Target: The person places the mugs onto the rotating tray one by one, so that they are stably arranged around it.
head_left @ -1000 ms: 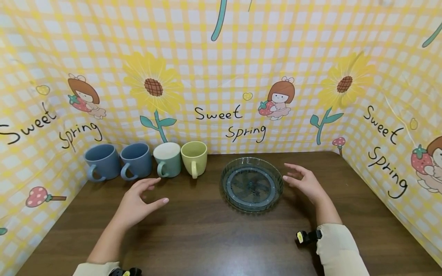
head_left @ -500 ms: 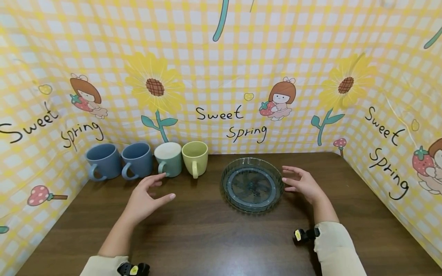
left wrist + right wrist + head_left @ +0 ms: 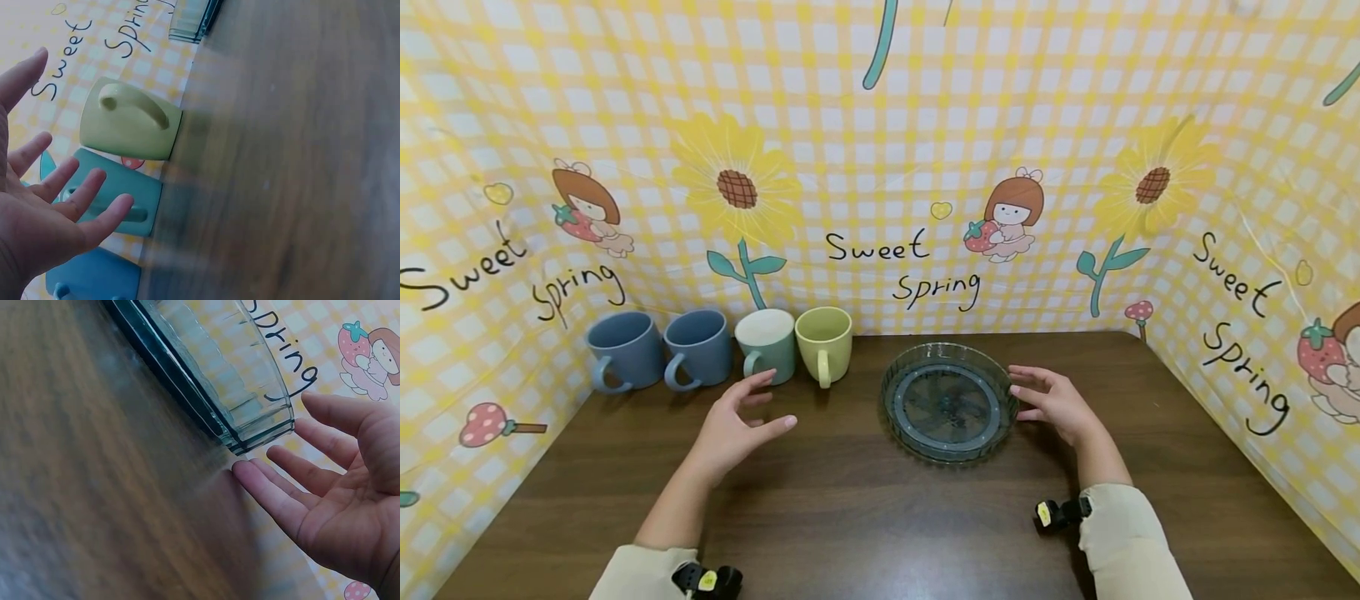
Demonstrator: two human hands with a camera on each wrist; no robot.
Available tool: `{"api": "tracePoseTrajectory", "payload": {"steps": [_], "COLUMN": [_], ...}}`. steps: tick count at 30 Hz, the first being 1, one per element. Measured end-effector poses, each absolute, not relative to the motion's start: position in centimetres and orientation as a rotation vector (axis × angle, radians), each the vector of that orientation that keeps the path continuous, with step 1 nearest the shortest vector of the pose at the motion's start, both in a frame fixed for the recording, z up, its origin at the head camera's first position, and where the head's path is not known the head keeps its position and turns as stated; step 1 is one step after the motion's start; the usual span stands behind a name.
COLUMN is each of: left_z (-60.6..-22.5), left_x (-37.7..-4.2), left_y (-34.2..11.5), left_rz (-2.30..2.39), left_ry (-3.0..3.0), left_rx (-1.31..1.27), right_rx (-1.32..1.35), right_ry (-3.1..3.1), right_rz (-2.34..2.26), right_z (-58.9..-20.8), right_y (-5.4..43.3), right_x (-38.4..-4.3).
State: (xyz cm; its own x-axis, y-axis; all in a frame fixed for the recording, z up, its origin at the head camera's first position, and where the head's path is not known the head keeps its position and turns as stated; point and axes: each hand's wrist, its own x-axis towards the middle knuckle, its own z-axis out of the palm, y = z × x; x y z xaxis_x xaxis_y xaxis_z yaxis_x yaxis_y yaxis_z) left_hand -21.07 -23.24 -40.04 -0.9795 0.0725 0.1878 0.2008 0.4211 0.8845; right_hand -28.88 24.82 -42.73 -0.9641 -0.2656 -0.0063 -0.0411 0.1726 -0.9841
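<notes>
A round, clear dark-tinted tray with a low ribbed wall [image 3: 947, 450] lies right of centre on the brown table. My right hand [image 3: 1060, 408] is at its right side, fingers spread and extended; in the right wrist view the fingertips [image 3: 247, 475] are at the tray's edge, and whether they touch it I cannot tell. My left hand [image 3: 730, 433] hovers in front of the mugs with thumb and fingers apart, holding nothing. Nearest to it is the teal mug [image 3: 778, 358], its handle partly covered by the fingers. Beside that mug stands a yellow-green mug [image 3: 823, 337].
Two blue mugs [image 3: 625, 350] stand at the left end of the row along the back edge. A yellow checked cloth [image 3: 880, 167] with printed flowers and lettering hangs behind and at both sides. The brown table [image 3: 880, 525] stretches between the arms.
My left hand has moved right and slightly forward, towards the space before the teal mug. The right hand has shifted slightly left, closer against the tray's side. Mugs and tray stay put.
</notes>
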Motion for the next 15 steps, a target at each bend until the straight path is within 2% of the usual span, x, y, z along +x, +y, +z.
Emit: {"api": "tracePoseTrajectory", "payload": {"steps": [15], "left_z": [-40.4], "left_x": [-22.3], "left_y": [-21.7], "left_rz": [-1.714], "left_ry": [-2.498], "left_rx": [-0.178], "right_rx": [-0.288], "right_ry": [2.174], "right_rz": [-1.949], "right_z": [-43.3], "right_y": [24.6], "right_x": [-28.6]}}
